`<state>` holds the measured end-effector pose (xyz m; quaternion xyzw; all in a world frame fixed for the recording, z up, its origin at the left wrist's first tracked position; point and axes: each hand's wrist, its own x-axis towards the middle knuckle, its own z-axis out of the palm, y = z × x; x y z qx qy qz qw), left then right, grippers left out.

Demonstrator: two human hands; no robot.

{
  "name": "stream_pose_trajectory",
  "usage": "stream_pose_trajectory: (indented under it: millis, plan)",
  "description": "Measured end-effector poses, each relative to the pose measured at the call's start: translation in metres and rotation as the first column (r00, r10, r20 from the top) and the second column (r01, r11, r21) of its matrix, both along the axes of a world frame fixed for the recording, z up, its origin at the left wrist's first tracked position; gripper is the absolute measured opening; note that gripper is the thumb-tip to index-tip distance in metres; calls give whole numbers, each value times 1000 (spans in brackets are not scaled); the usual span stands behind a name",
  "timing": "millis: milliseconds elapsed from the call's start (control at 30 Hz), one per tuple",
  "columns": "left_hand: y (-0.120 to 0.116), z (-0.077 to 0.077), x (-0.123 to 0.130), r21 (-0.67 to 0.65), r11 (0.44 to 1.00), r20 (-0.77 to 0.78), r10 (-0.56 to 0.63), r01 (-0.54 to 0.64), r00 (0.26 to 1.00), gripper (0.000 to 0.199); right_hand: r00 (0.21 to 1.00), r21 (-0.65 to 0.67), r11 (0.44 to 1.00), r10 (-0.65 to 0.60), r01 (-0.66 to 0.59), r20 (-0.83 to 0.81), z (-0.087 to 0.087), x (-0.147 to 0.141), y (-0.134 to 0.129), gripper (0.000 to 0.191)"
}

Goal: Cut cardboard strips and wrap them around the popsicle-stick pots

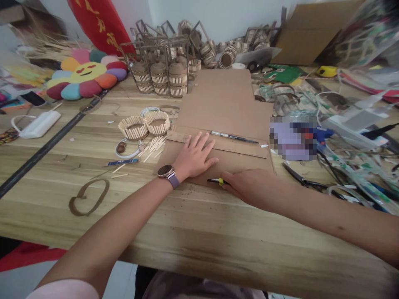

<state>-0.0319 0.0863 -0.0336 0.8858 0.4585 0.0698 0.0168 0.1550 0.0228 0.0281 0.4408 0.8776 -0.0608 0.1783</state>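
A large sheet of brown cardboard [224, 99] lies on the wooden table, with a narrow cardboard strip [240, 152] across it. My left hand [197, 155] is pressed flat on the cardboard, fingers spread, partly over the strip's left end. To its right, my right hand [241, 182] is closed round a yellow-and-black cutter [220, 181], whose dark tip points left near the cardboard's front edge. A pen [233, 137] rests above the strip. Two small rings of wooden sticks [134, 128] stand left of the cardboard, beside loose sticks [154, 147].
Miniature wooden baskets [160, 77] stand at the back, left of a flower cushion [87, 74]'s right side. A blue knife [123, 162] and a brown strip loop [89, 197] lie left. Black-handled pliers [307, 181] and cables lie right, near a white power strip [358, 128].
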Motion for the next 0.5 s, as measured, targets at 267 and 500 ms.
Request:
stream_pose_trajectory:
  millis: [267,500]
  plan:
    - [-1,2,1,-19,1000,-8,7,-8,1000,70,1000,-14,1000,-9,9,6,-1,0,4,26]
    - [0,1,0,-14,1000,4,4,-4,1000,69,1000,3,1000,-11,11,-5,-4,1,3,24]
